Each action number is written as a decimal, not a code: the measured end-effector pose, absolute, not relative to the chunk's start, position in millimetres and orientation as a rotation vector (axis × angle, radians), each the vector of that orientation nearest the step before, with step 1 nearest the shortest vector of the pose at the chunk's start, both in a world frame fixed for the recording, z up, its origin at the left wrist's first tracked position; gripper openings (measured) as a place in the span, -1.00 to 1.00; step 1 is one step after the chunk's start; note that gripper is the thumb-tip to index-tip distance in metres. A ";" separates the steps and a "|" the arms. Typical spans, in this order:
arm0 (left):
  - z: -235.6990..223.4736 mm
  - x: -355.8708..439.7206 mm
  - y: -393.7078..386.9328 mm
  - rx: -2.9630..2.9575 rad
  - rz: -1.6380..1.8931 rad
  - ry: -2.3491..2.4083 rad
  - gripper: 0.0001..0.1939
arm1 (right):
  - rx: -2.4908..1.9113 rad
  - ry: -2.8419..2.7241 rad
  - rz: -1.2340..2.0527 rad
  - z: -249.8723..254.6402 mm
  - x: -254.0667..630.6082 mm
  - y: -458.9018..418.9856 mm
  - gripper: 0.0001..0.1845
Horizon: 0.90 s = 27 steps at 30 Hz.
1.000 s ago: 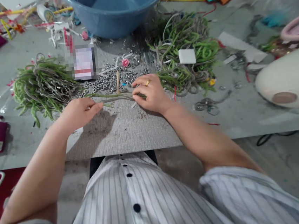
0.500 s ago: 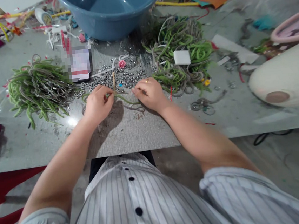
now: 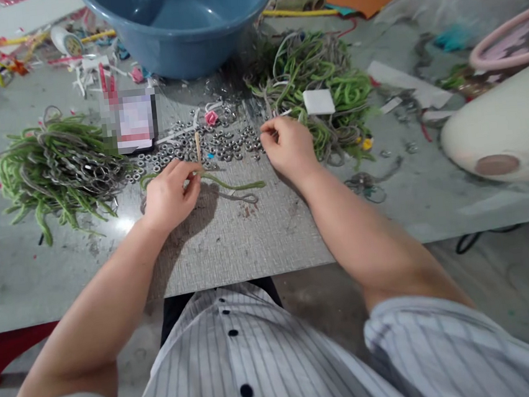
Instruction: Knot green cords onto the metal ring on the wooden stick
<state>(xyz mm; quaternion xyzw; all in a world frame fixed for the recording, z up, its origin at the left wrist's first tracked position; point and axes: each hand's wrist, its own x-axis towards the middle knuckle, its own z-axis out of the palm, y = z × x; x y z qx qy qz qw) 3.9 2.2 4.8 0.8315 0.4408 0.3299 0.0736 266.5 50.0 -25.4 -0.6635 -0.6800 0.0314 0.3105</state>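
Left of the stick, the left hand pinches the cord, seemingly steadying it. Right of it, the right hand half-curls, contents unclear.

From my remote seat, I see the round blue plastic basin standing on the grey table, behind the small silver metal rings. Left of them lies one green-and-grey cord bundle; right, a tangled green-and-grey cord heap.

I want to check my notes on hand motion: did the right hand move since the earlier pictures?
Yes. Judged against the pink rose, the right hand has moved to the right and farther from the body.
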 end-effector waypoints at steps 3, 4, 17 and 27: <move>4.9 4.2 2.5 2.538 0.984 1.309 -0.77 | -1.881 -1.789 0.062 -25.1 265.5 50.6 -0.84; 4.9 4.0 2.6 2.543 0.989 1.309 -0.77 | -1.914 -1.789 0.063 -24.4 264.4 50.3 -0.83; 4.4 5.2 2.7 2.565 0.926 1.299 -0.75 | -1.733 -2.201 0.148 -24.6 249.8 45.3 -0.49; 5.1 5.6 1.6 2.562 0.891 1.284 -0.74 | -1.713 -2.054 0.059 -23.8 246.5 44.9 -0.59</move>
